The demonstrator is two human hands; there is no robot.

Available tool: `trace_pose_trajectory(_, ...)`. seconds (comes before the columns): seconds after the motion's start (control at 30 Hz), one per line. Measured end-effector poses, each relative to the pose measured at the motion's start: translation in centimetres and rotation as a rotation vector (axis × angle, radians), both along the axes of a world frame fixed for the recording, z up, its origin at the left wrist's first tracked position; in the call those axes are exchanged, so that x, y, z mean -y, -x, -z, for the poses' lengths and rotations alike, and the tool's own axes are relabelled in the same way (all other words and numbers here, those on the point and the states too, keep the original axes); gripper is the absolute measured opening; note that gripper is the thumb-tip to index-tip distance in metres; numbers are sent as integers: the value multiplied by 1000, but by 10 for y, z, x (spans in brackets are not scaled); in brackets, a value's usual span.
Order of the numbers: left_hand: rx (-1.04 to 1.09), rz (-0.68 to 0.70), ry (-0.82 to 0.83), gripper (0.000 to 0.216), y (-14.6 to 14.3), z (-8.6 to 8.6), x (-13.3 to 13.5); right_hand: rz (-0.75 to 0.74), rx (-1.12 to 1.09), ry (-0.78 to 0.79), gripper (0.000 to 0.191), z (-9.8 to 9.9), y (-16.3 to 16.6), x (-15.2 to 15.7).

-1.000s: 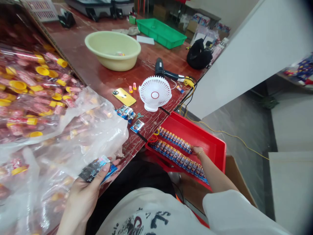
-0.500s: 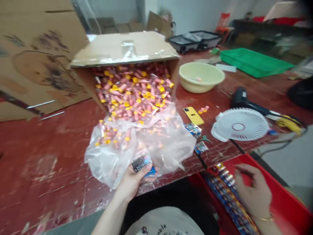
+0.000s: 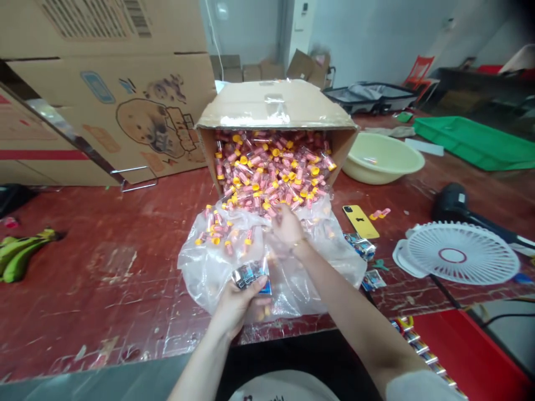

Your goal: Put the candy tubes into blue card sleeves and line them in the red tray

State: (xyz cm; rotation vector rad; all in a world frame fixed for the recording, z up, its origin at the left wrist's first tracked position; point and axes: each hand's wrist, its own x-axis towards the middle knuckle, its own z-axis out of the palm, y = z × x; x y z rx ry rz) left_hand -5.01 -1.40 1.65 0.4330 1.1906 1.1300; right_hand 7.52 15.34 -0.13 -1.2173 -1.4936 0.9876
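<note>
My left hand (image 3: 236,303) holds a small stack of printed wrappers (image 3: 251,274) above the clear plastic bag (image 3: 209,267) at the table's near edge. My right hand (image 3: 286,224) reaches forward into the heap of pink tubes with yellow caps (image 3: 267,170) that spills from a cardboard box (image 3: 273,106) lying on its side. Its fingers are among the tubes; whether it grips one is hidden. The bag lines the box and spreads out over the red table (image 3: 104,267).
A cream basin (image 3: 382,159), yellow phone (image 3: 360,220), white fan (image 3: 457,259), black tool (image 3: 453,203) and green tray (image 3: 476,142) lie to the right. A red tray (image 3: 472,351) with a row of wrapped items sits low right. Bananas (image 3: 19,253) lie far left. Big cartons (image 3: 104,83) stand behind.
My right hand left the red tray and moved forward into the tube heap. The view swung left and centred on the box. My left hand kept hold of the wrappers.
</note>
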Motion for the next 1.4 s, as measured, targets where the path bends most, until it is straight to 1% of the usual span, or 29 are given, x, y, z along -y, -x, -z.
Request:
trace_pose_trajectory(0.03, 7, 16, -4, 45, 0, 1, -2, -39, -52, 56, 36, -2, -14, 11)
trace_pose_trajectory(0.07, 15, 46, -7, 45, -1, 3, -4, -108, -116, 121, 41, -4, -28, 23)
trace_pose_trajectory(0.13, 23, 119, -17, 44, -5, 5, -9, -284, -346, 300, 48, -13, -54, 50)
trace_pose_trajectory(0.17, 20, 149, -23, 44, -8, 5, -12, -356, -469, 375, 50, -18, -63, 63)
trace_pose_trajectory(0.2, 10, 161, -28, 44, -11, 5, -15, -396, -566, 419, 51, -23, -70, 74)
trace_pose_trajectory(0.23, -4, 162, -33, 44, -14, 5, -17, -395, -613, 419, 50, -27, -73, 83)
trace_pose_trajectory(0.27, -16, 155, -32, 43, -18, 4, -19, -363, -603, 368, 46, -30, -75, 90)
trace_pose_trajectory(0.33, -37, 129, -29, 42, -23, 2, -20, -317, -517, 201, 34, -35, -75, 98)
trace_pose_trajectory(0.4, -47, 109, -37, 42, -28, 3, -20, -301, -428, 11, 25, -39, -73, 99)
trace_pose_trajectory(0.47, -48, 108, -79, 39, -30, 5, -19, -312, -339, -127, 24, -42, -73, 96)
trace_pose_trajectory(0.53, -62, 141, -142, 34, -31, 10, -17, -356, -229, -201, 26, -44, -74, 90)
trace_pose_trajectory(0.6, -95, 191, -189, 30, -31, 14, -16, -447, -164, -186, 26, -44, -75, 84)
trace_pose_trajectory(0.63, -103, 218, -195, 29, -30, 16, -15, -499, -176, -139, 26, -43, -76, 81)
trace_pose_trajectory(0.7, -72, 252, -179, 29, -30, 16, -15, -568, -261, 13, 30, -39, -77, 77)
trace_pose_trajectory(0.77, 3, 270, -137, 33, -31, 12, -15, -564, -334, 143, 30, -34, -78, 80)
trace_pose_trajectory(0.83, 66, 263, -87, 38, -35, 6, -15, -560, -344, 201, 30, -29, -77, 89)
trace_pose_trajectory(0.87, 91, 249, -64, 41, -38, 3, -16, -565, -338, 206, 34, -25, -75, 96)
trace_pose_trajectory(0.9, 114, 234, -42, 44, -41, 0, -16, -572, -336, 210, 44, -22, -74, 104)
trace_pose_trajectory(0.97, 154, 202, -21, 48, -47, -5, -17, -548, -335, 213, 69, -15, -71, 119)
trace_pose_trajectory(1.0, 165, 192, -19, 50, -50, -7, -17, -509, -324, 205, 77, -12, -69, 126)
trace_pose_trajectory(1.03, 167, 194, -18, 50, -52, -8, -17, -459, -307, 199, 79, -9, -68, 131)
trace_pose_trajectory(1.1, 149, 207, -26, 50, -55, -8, -16, -380, -277, 191, 70, -6, -66, 137)
trace_pose_trajectory(1.2, 116, 236, -32, 47, -57, -8, -13, -344, -286, 174, 61, -6, -66, 139)
trace_pose_trajectory(1.4, 114, 246, -45, 45, -57, -6, -12, -336, -281, 68, 60, -9, -70, 140)
